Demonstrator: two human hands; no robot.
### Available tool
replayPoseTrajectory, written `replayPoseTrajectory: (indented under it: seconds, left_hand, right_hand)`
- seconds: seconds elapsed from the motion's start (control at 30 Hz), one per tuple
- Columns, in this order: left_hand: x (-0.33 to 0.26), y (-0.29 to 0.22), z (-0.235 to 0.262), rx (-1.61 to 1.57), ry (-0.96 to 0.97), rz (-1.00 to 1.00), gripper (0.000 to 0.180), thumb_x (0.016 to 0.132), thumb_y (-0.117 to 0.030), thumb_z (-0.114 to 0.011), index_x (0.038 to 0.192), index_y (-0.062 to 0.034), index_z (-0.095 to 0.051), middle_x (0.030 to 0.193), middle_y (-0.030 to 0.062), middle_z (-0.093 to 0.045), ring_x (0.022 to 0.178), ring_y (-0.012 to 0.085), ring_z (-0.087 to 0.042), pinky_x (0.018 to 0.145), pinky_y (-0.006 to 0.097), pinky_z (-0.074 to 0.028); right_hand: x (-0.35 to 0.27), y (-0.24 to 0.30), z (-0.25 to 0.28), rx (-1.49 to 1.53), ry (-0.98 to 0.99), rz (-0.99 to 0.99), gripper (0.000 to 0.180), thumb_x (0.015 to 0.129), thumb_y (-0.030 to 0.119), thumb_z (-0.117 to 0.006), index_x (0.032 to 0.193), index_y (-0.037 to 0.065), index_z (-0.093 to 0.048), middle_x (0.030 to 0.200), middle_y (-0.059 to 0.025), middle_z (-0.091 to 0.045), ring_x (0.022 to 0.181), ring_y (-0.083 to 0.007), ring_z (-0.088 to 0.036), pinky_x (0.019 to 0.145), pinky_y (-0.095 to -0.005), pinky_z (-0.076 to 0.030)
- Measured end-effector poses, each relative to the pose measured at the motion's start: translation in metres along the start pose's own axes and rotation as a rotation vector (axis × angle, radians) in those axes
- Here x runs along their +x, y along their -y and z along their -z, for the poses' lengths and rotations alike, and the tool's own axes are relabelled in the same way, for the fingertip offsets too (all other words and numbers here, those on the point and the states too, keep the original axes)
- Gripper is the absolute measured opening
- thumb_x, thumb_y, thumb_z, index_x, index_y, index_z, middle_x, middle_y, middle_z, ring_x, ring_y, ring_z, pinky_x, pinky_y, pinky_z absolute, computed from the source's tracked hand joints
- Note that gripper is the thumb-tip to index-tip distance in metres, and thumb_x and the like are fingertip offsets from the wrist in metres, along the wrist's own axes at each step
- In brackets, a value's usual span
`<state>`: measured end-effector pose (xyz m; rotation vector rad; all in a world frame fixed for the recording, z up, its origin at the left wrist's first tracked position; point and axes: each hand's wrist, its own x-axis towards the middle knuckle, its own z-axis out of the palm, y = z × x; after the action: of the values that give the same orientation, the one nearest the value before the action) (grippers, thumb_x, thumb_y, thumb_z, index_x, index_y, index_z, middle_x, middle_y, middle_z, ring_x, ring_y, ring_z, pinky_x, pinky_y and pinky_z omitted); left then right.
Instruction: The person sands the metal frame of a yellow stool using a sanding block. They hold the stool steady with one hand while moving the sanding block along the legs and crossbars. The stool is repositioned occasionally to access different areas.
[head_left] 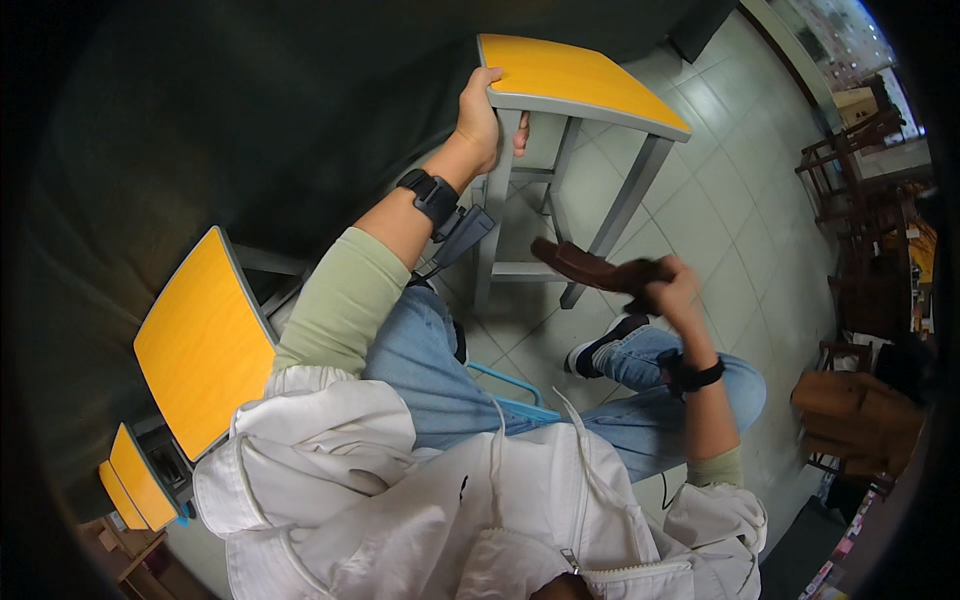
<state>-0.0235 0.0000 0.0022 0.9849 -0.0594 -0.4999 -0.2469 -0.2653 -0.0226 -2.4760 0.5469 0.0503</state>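
Observation:
My left hand point(481, 122) grips the near left corner of a stool point(580, 80) with a yellow top and a grey frame. The thumb lies on the top's edge, and the fingers wrap round the upper leg. In my right hand point(679, 300) is a long, curved dark brown thing point(592, 268), blurred, so its kind is unclear. Its free end points left, toward the stool's grey legs. From this view I cannot tell whether it touches them.
More yellow-topped furniture stands at the left, a larger piece point(205, 345) and a smaller one point(138, 480). A dark curtain point(230, 110) hangs behind. Light blue tubing point(515, 385) shows between my legs. Brown wooden furniture point(850, 170) lines the right, beyond the tiled floor point(745, 215).

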Motion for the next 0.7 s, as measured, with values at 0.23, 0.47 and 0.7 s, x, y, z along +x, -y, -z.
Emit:
replayPoseTrajectory:
  seconds: [0.23, 0.47, 0.7]
  left_hand:
    - [-0.004, -0.007, -0.003, 0.027, -0.017, 0.016, 0.055, 0.088, -0.052, -0.029, 0.077, -0.0022, -0.052, 0.052, 0.0087, -0.045, 0.042, 0.0201, -0.043, 0.044, 0.035, -0.039]
    - [-0.002, -0.01, -0.002, 0.077, 0.035, 0.014, 0.057, 0.087, -0.054, -0.029, 0.067, -0.0039, -0.049, 0.048, 0.0074, -0.042, 0.041, 0.0197, -0.041, 0.045, 0.033, -0.038]
    - [0.013, -0.036, 0.0, 0.259, 0.139, 0.053, 0.062, 0.089, -0.059, -0.028, 0.054, -0.0104, -0.045, 0.041, 0.002, -0.04, 0.034, 0.0142, -0.038, 0.04, 0.025, -0.034]
  right_hand:
    - [0.046, 0.014, 0.071, 0.979, -0.141, 0.024, 0.036, 0.071, 0.0, -0.049, 0.105, -0.002, -0.059, 0.084, -0.0076, -0.063, 0.063, -0.0183, -0.059, 0.056, -0.028, -0.05]
    - [0.081, 0.053, 0.032, 0.798, 0.321, 0.106, 0.044, 0.08, 0.014, -0.069, 0.117, -0.002, -0.052, 0.092, -0.011, -0.063, 0.068, -0.0184, -0.065, 0.055, -0.0287, -0.053]
    - [0.079, 0.066, 0.012, 0.807, 0.316, 0.125, 0.031, 0.082, 0.013, -0.071, 0.104, -0.003, -0.057, 0.081, -0.0102, -0.065, 0.064, -0.0157, -0.065, 0.055, -0.0286, -0.054]
